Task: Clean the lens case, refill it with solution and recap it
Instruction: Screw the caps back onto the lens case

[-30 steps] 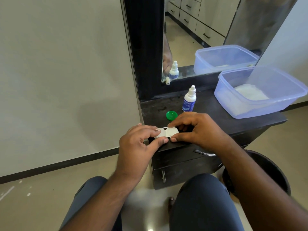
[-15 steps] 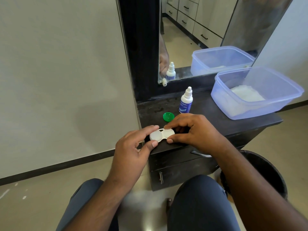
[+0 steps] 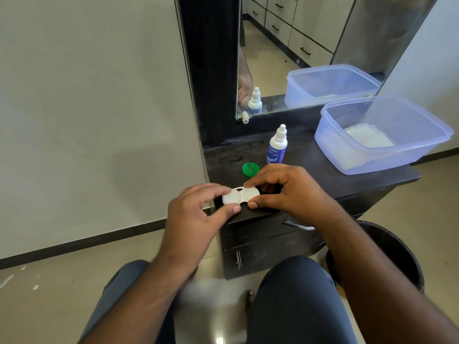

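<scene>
Over the cabinet's (image 3: 310, 170) front edge, the left hand (image 3: 193, 219) and right hand (image 3: 288, 192) each pinch one end of the white lens case (image 3: 240, 194), likely steadying it level for refilling, with the green cap (image 3: 250, 169) and solution bottle (image 3: 277, 145) just beyond.

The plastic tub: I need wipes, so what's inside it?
Inside the plastic tub lies a white crumpled mass, perhaps tissue. The frosted walls hide anything under it.
</scene>
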The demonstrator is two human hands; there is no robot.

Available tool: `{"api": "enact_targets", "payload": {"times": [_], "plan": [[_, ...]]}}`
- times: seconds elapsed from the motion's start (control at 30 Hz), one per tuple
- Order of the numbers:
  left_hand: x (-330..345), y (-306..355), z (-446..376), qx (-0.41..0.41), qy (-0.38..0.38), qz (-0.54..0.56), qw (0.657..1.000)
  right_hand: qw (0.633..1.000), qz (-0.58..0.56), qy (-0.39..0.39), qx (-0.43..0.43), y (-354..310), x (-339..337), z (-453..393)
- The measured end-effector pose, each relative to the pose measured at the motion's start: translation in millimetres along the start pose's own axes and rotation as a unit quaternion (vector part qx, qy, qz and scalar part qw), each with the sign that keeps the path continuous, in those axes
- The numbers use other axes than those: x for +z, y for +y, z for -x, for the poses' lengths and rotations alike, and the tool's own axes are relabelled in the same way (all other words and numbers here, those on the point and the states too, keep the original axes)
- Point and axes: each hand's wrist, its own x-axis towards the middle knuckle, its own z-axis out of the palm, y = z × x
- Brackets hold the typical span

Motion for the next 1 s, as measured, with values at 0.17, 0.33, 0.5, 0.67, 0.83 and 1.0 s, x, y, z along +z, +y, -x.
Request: {"api": "enact_targets", "payload": {"times": [0.17,0.33,0.5,0.67,0.83,1.0], "plan": [[-13.0,-7.6,-1.5,0.0,-0.024,0.022,0.999,1.0,-0.008,0.007,-0.007,3.3,1.7,-1.7],[-4.1,1.9,-3.2,0.027,-0.024,-0.014,0.999,1.0,-0.006,0.008,-0.01,5.0,1.9,-1.8],[7.7,1.8,-5.1,0.055,0.012,-0.054,0.997,1.0,0.001,0.005,-0.013,0.7,0.2,-3.1],[8.3,-7.1,-4.4,0.086,-0.003,-0.001,0.996,1.0,-0.002,0.007,-0.016,1.3,-0.1,0.0],[1.7,-9.0,-11.0,0.078,-0.048,0.013,0.996,1.0,0.0,0.005,-0.006,2.4,2.1,-1.9],[4.1,-3.3,-8.6,0.091,-0.028,-0.003,0.995,1.0,-0.016,-0.007,0.008,0.1,-1.6,0.9]]}}
